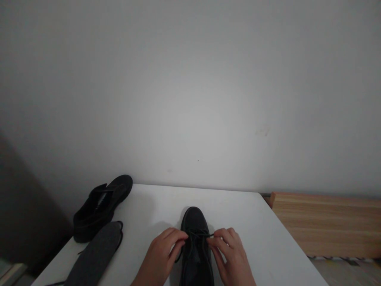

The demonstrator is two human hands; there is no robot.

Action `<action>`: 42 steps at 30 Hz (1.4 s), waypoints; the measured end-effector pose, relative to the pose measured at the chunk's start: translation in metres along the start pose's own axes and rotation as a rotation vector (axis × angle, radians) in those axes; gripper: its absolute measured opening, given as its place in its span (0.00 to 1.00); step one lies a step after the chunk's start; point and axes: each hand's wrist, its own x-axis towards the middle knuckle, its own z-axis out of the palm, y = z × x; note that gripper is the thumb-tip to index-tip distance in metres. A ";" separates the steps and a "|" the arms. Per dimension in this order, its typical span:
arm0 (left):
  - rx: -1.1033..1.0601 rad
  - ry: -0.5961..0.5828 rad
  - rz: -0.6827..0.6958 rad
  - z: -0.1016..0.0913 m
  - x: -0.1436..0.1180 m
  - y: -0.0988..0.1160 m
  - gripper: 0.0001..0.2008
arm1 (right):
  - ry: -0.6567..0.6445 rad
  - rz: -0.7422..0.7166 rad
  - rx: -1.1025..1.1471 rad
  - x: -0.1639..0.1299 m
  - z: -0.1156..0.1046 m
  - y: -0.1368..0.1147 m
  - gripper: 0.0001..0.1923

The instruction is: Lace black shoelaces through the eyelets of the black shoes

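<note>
While the black lace-up shoe [196, 254] sits flat on the white table [238, 214], toe pointing at the wall [190, 99], both hands meet at its black shoelace [196, 235]. The left hand [165, 252] has thumb and finger pinched close at the lace on one side. The right hand [230, 252] pinches a bit of lace on the other side — its fingers are almost closed. Holding it from both sides probably keeps the lace spread out (and laces are thin, so tips work best). The other shoe [97, 208] and the grey insole [95, 254] lie off to the left, maybe to leave room. Count them: two hands, two shoes, one insole, one table — and one wooden board [327, 224] at the right.
</note>
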 end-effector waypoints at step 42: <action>0.292 -0.275 -0.256 0.016 0.013 0.042 0.21 | -0.157 0.204 -0.128 -0.004 0.013 -0.030 0.27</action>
